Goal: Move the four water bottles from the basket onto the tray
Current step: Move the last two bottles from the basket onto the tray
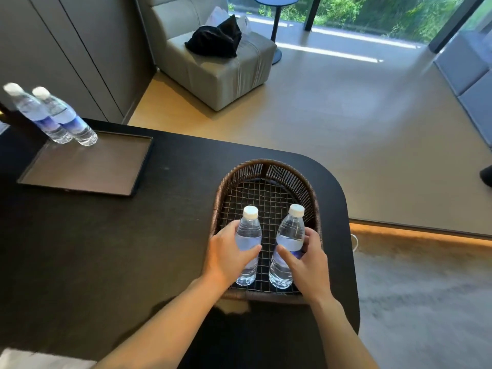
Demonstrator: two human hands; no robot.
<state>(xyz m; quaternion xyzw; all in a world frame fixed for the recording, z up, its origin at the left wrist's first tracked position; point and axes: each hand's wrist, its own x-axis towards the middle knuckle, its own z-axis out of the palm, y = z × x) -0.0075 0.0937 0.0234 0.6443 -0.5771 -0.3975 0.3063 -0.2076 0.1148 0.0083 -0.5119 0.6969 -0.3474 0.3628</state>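
A brown wicker basket (pixel 269 166) with a wire-mesh floor sits at the rounded right end of a black table. Two clear water bottles with white caps stand upright inside it. My left hand (pixel 227 255) is wrapped around the left bottle (pixel 249 230). My right hand (pixel 308 261) grips the right bottle (pixel 290 235). A dark rectangular tray (pixel 87 169) lies at the left of the table. Two more bottles (pixel 62 115) with blue labels stand upright side by side at the tray's far left corner.
The black table (pixel 106 249) ends in a rounded edge just right of the basket. Beyond it are a grey armchair (pixel 221 65) with black cloth on it, a round side table (pixel 277 22), and a wooden floor. Something white shows at the bottom left corner.
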